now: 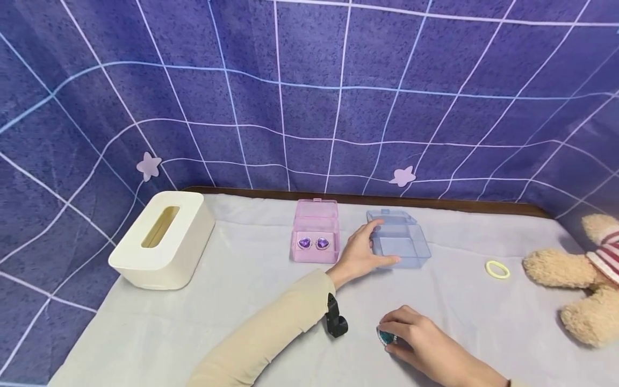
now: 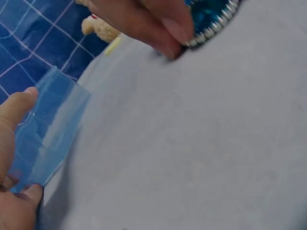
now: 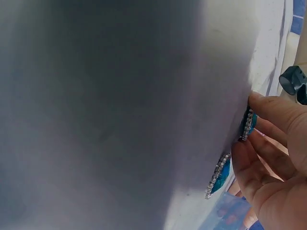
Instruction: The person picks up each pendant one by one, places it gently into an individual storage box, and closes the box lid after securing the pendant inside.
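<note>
My left hand (image 1: 364, 252) grips the left side of a clear blue plastic box (image 1: 401, 242), its thumb at the near edge and fingers at the far one. The box's lid stands up at the back, and no item shows inside. Lower right, my right hand (image 1: 423, 341) pinches a teal gem earring (image 1: 386, 337) with a rhinestone border. The right wrist view has two such pieces: one earring (image 3: 247, 125) between thumb and fingers, and a second teal earring (image 3: 219, 176) by the fingertips; whether it is held too, I cannot tell.
Left of the blue box, an opened pink box (image 1: 315, 255) holds two purple gem earrings (image 1: 313, 243). A white tissue box (image 1: 164, 242) stands at the left. Over to the right are a yellow ring-shaped band (image 1: 497, 270) and a teddy bear (image 1: 587, 279). A purple curtain (image 1: 309, 97) hangs behind.
</note>
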Available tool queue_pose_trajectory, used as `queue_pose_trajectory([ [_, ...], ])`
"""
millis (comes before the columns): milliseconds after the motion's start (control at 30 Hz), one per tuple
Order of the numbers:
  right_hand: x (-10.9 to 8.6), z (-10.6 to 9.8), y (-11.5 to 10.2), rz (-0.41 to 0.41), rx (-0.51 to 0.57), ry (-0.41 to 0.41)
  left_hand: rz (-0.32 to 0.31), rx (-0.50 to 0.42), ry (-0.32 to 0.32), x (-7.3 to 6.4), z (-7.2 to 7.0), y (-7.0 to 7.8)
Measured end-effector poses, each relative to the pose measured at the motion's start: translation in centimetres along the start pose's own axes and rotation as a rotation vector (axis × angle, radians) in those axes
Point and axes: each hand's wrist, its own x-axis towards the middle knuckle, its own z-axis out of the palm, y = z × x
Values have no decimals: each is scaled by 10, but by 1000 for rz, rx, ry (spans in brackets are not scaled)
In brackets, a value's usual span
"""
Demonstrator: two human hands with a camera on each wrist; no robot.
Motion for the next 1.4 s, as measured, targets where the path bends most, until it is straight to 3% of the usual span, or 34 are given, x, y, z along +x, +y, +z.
queue_pose_trajectory([
  [300,1,2,-2,-13,-19,-8,-35,-9,3,-1,-3,3],
  [500,7,-4,-5,-50,-94,-8,-39,5,15,1,-3,2],
  [733,21,-31,-10,-153,-143,81,-4,28,15,3,-2,0],
  [900,37,-57,-8,-118,-189,134,-12,24,22,3,-1,-1],
  [1067,50,-72,2,-85,-207,165,-5,13,15,3,-1,1],
  [1233,60,-73,25,-105,-163,226,18,45,11,4,-1,1],
  [1400,69,-72,46,-68,-140,228,21,84,10,3,-1,1],
])
